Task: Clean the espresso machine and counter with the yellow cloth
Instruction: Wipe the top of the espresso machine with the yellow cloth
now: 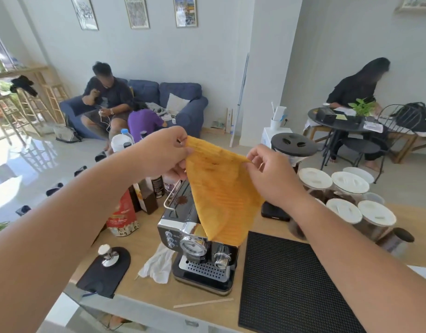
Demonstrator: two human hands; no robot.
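Observation:
The yellow cloth [221, 198] hangs spread in the air above the espresso machine [202, 255]. My left hand [161, 152] pinches its upper left corner. My right hand [269, 174] pinches the upper right corner. The cloth's lower edge dangles down over the machine's top and hides part of it. The black and chrome machine stands on the wooden counter [144, 239], its gauge, knobs and drip tray facing me.
A white rag [158, 263] lies left of the machine, near a tamper [107, 254] on a black mat. A black rubber mat [293, 284] lies to the right. Lidded jars [346, 200], a grinder [291, 150], bottles and a red bag [121, 216] crowd the back. A wooden stick [203, 303] lies in front.

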